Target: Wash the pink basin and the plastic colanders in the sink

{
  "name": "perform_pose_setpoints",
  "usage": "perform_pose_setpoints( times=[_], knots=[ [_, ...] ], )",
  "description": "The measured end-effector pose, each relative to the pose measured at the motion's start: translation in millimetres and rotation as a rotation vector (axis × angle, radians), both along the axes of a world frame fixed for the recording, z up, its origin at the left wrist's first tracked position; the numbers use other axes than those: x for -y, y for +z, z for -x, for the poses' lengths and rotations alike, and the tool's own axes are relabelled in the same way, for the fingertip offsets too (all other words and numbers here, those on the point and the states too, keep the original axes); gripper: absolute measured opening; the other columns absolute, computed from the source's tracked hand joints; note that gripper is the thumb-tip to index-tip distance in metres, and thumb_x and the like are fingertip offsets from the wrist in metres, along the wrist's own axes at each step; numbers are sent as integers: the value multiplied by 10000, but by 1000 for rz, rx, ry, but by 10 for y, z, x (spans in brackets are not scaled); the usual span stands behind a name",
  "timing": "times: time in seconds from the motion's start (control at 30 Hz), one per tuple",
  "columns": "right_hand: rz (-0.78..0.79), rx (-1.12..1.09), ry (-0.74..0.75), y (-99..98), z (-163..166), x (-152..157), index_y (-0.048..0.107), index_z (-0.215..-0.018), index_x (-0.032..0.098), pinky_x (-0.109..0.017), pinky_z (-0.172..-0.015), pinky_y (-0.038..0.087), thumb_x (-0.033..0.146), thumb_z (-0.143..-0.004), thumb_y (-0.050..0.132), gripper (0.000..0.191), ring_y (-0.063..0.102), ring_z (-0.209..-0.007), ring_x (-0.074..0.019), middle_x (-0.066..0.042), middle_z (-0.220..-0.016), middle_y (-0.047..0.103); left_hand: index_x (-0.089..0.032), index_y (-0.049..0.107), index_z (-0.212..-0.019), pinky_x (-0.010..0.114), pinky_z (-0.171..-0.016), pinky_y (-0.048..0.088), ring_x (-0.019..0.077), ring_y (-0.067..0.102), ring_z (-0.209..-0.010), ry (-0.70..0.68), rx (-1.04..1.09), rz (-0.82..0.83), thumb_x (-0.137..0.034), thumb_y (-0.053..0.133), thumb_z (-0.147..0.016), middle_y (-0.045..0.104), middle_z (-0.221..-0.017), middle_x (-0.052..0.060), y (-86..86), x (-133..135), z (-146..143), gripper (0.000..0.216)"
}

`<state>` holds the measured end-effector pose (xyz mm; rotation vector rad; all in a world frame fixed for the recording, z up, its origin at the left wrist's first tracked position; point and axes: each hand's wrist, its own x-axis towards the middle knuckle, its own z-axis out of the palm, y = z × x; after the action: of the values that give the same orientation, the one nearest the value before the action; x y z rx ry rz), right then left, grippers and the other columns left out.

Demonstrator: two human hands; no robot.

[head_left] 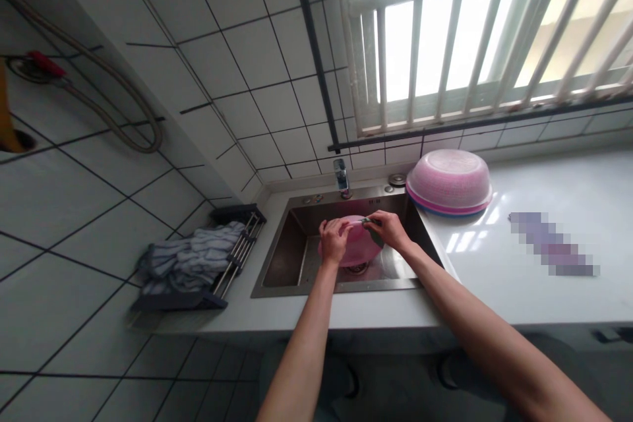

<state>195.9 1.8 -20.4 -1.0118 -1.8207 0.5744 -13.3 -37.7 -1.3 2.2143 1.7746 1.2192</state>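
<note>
A pink plastic basin point(357, 254) sits in the stainless steel sink point(284, 264). My left hand point(333, 242) is over the basin's left side, its fingers closed at the pale end of a thin strip point(357, 222). Across from it, my right hand point(389, 229) pinches the strip's darker, greenish end above the right side of the basin. Something dark green hangs below my right fingers; the strip is too small to name. Behind the basin stands the faucet point(341, 177). Part of the drain point(357, 269) shows in front of the basin.
Pink colanders or basins point(449, 178) are stacked upside down right of the sink. A blurred-out object point(554, 244) lies on the white counter point(499, 290). To the left, a dark rack point(237, 250) holds striped cloth point(192, 254). A barred window point(445, 46) is above.
</note>
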Motion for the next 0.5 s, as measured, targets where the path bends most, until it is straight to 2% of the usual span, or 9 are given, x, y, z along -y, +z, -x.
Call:
perform_pose_setpoints(
  times=[0.13, 0.33, 0.5],
  knots=[
    [-29, 40, 60, 32, 81, 50, 830, -960, 246, -289, -777, 510, 364, -950, 760, 137, 724, -834, -213, -69, -926, 784, -309, 762, -1020, 499, -1229, 283, 230, 706, -1150, -71, -45, 49, -253, 706, -980, 813, -1126, 14, 2, 20, -49, 89],
    [34, 9, 48, -1, -58, -26, 827, -965, 231, -293, -753, 503, 391, -972, 704, 202, 713, -815, -213, -71, -924, 791, -276, 771, -985, 513, -1202, 322, 255, 716, -1120, 0, 15, 11, -255, 723, -966, 814, -1117, 46, 20, 7, 15, 56],
    [50, 0, 25, -6, -54, -12, 821, -910, 217, -282, -716, 488, 434, -959, 715, 246, 688, -766, -199, -62, -872, 776, -273, 775, -993, 513, -1197, 337, 268, 704, -1121, -27, -28, -6, -229, 720, -957, 811, -1097, 57, 30, 24, -49, 79]
  ],
)
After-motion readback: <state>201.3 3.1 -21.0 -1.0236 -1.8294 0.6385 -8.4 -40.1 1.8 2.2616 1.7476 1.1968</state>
